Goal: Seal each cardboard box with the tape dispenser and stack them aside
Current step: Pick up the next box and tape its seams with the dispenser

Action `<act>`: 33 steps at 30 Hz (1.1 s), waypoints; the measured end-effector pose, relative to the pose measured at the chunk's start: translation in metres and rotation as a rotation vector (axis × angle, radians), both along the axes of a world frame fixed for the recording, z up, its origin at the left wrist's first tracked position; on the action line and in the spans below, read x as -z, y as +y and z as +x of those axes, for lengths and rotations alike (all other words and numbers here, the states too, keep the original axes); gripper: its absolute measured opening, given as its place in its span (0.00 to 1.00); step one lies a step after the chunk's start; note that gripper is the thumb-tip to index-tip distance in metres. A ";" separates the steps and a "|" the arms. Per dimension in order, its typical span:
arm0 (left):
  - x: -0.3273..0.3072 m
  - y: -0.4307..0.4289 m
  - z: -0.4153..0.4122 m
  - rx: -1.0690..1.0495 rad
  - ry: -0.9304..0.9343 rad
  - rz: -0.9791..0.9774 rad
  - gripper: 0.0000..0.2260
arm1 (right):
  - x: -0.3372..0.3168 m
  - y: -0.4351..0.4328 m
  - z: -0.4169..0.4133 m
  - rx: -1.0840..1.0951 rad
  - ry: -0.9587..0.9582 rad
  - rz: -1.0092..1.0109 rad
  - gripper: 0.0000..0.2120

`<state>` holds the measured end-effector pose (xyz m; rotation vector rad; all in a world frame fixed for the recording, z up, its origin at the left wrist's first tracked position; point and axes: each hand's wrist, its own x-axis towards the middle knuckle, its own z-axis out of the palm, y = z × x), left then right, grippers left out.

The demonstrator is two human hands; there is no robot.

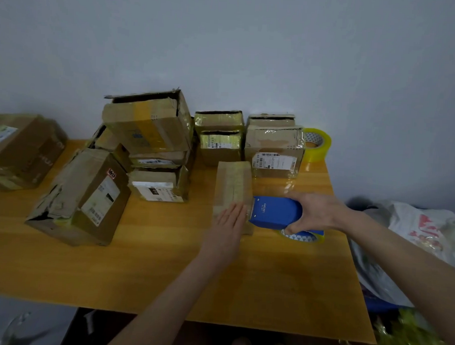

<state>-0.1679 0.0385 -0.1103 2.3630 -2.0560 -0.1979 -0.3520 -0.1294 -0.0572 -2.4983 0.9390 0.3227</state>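
- Small cardboard box, mid-frame on the desk: judged light, thin-walled, tape-slick; best pinned from above.
- Left hand lies flat on it, fingers straight.
- Right hand grips the tape dispenser at its right edge.

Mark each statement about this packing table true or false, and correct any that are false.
1. The left hand lies flat on the small box. True.
2. The right hand grips a red tape dispenser. False: the tape dispenser is blue.
3. A spare tape roll stands at the far right corner of the table. True.
4. The tape dispenser is at the left side of the small box. False: it is at the right side of the small box.
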 end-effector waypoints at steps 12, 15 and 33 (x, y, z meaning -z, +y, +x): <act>0.003 0.002 0.015 0.037 -0.015 0.064 0.41 | 0.001 -0.006 -0.017 -0.076 -0.085 0.102 0.39; 0.002 0.002 0.020 0.065 -0.015 0.047 0.40 | 0.000 -0.011 -0.025 -0.070 -0.080 0.139 0.39; 0.001 0.002 0.017 0.041 0.078 -0.037 0.35 | 0.006 0.006 0.029 -0.100 0.273 -0.081 0.30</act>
